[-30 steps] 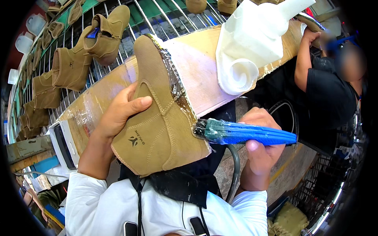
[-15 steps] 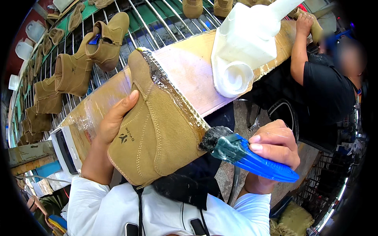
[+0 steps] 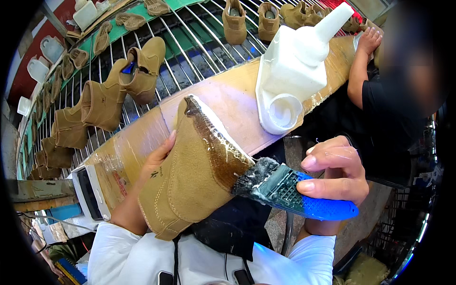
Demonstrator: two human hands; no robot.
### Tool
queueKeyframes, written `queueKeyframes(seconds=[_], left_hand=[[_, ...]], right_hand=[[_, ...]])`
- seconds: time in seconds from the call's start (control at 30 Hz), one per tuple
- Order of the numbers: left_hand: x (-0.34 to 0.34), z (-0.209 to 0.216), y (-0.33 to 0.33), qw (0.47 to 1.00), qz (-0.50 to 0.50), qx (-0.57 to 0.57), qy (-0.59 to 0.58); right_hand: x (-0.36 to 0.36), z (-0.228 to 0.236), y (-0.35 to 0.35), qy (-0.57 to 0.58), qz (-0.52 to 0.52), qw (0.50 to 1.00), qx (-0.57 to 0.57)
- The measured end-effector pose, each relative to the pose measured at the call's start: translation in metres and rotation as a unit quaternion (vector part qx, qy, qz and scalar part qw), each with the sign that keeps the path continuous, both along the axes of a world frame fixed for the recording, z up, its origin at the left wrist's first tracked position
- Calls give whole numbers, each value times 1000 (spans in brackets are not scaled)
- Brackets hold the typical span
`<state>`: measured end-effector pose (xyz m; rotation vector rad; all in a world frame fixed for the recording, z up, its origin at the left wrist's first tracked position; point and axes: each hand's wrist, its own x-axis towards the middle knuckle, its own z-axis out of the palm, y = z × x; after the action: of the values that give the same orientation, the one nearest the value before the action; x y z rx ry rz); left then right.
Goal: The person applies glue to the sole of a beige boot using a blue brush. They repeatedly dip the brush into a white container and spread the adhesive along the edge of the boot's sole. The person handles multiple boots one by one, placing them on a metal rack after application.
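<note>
A tan suede ankle boot is in my left hand, which grips its far-left side; part of the hand is hidden behind the boot. The boot's lower edge faces right, with a dark wet band and a white smear along it. My right hand pinches a blue-handled brush between thumb and fingers. The dark, white-smeared bristles touch the wet band at its near end. Just beyond the boot stands a white plastic bottle with a round cup at its base.
A cardboard-covered board runs in front of me. Beyond it, a metal bar rack carries several tan boots and loose soles. A person in a dark top works at the right.
The boot has turned in my left hand, bringing more of the wet band into view. In my right hand the brush has rolled, showing its textured face, and stays against the boot.
</note>
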<state>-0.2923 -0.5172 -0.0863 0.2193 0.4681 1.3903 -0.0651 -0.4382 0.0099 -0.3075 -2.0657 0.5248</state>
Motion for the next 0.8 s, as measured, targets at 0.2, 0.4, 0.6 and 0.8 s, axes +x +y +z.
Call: queueKeyframes(seconds=[0.2,0.4,0.6,0.8], left_hand=[[9,-7,-5,992,-4,51,113],[15,-14,-13,981,10,65,180],[17,-19,-24,973,23,68,218],[12,-20,-27,969,40,47,238]], right_hand=[[-4,0,2,4,6,1000,-16],[-19,-3,18,31,89,995,-44],[-29,-10,24,43,160,982,-90],[-17,-24,34,13,134,981,-138]])
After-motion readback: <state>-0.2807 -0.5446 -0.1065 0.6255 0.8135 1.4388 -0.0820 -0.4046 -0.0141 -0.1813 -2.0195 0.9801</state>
